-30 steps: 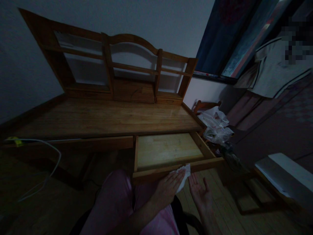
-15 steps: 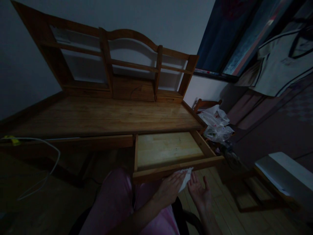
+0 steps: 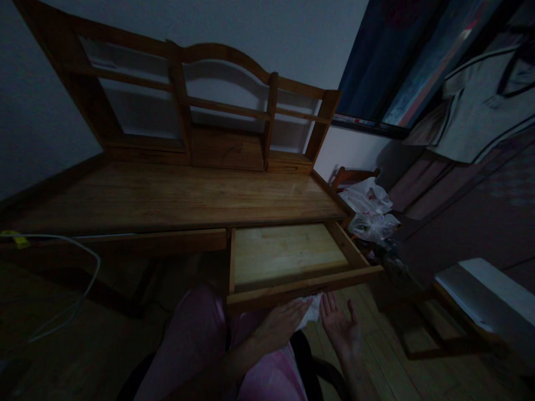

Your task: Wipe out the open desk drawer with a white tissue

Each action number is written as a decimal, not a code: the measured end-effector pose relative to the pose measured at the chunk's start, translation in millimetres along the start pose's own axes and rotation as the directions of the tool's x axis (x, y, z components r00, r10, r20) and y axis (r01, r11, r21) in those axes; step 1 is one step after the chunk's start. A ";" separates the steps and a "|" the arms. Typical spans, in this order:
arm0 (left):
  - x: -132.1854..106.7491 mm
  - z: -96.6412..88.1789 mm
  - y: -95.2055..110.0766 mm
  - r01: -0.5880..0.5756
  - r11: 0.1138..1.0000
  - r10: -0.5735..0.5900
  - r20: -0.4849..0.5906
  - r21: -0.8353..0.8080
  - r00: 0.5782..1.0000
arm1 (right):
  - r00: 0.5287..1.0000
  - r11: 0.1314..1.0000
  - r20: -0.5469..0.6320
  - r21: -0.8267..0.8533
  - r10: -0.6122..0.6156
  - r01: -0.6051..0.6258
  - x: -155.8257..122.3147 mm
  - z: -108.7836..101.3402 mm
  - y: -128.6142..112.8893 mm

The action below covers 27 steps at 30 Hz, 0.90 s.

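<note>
My left hand point(image 3: 279, 327) is just below the front board of a pulled-out wooden drawer point(image 3: 288, 259). Its fingers point right and press on a crumpled white tissue point(image 3: 310, 313), part of which sticks out past the fingertips. Close to the tissue's right edge, my right hand point(image 3: 340, 327) is palm up with its fingers and thumb apart, and nothing lies in it. The drawer's pale bottom shows a few small dark marks. I cannot make out whether either hand touches the drawer front.
Behind the drawer stretches the wooden desk top point(image 3: 200, 192) with a shelf unit point(image 3: 228, 103) on it. A white cable point(image 3: 98, 262) loops at the left. Plastic bags point(image 3: 370, 209) rest on a chair at the right, and a low stool point(image 3: 463, 317) bears a white box-like object.
My left hand has slid left along the drawer front with the tissue, away from the right hand. My right hand has stayed almost in place.
</note>
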<state>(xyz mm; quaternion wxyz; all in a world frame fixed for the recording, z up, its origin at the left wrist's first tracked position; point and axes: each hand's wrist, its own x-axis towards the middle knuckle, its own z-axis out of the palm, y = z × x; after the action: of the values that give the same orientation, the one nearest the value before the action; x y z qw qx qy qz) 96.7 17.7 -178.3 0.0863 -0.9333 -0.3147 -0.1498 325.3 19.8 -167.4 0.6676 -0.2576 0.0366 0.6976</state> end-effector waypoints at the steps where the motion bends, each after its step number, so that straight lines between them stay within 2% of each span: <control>1: -3.6 1.8 1.1 0.008 1.000 -0.008 0.005 0.012 1.000 | 1.000 1.000 0.016 0.003 -0.003 0.003 0.2 -0.9 0.4; 4: -15.3 2.5 3.7 0.043 0.998 -0.044 0.021 0.052 0.999 | 0.999 1.000 0.042 0.001 -0.014 0.014 0.5 -3.4 0.6; 9: -43.7 -9.5 -2.5 0.104 0.987 -0.106 0.007 0.120 0.994 | 0.999 1.000 0.025 0.007 -0.029 0.029 1.9 -5.7 0.4; 13: -73.7 -20.0 -15.0 0.191 0.968 -0.175 -0.109 0.160 0.979 | 0.999 0.999 0.026 0.015 -0.030 0.030 1.9 -5.0 0.2; 15: -87.7 -21.9 -20.2 0.260 0.953 -0.220 -0.231 0.159 0.948 | 1.000 0.999 0.017 0.023 -0.026 0.026 0.9 -4.0 -0.1; 18: -103.7 -19.3 -23.4 0.454 0.869 -0.340 -0.430 0.197 0.837 | 1.000 0.999 0.009 0.025 -0.020 0.020 -1.0 -1.9 -0.4; 20: -108.7 -16.6 -21.9 0.571 0.781 -0.407 -0.485 0.255 0.774 | 1.000 1.000 0.003 0.023 -0.018 0.018 -1.8 -0.5 -0.4; 21: -109.0 -15.9 -20.4 0.606 0.746 -0.434 -0.488 0.276 0.757 | 1.000 1.000 0.001 0.024 -0.019 0.019 -2.0 0.0 -0.4; 24: -102.0 -18.9 -14.8 0.637 0.722 -0.474 -0.478 0.270 0.740 | 1.000 0.999 -0.003 0.032 -0.014 0.015 -2.0 0.6 -0.5; 27: -89.1 -25.2 -10.8 0.617 0.762 -0.486 -0.454 0.197 0.746 | 1.000 0.999 -0.011 0.034 -0.009 0.009 -1.7 -0.3 -1.0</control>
<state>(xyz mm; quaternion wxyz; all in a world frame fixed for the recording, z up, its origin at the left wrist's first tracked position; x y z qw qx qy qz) 17.0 -30.3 -183.6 0.2534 -0.7196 -0.5782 -0.2890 326.4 18.2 -166.6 0.6749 -0.2500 0.0509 0.6924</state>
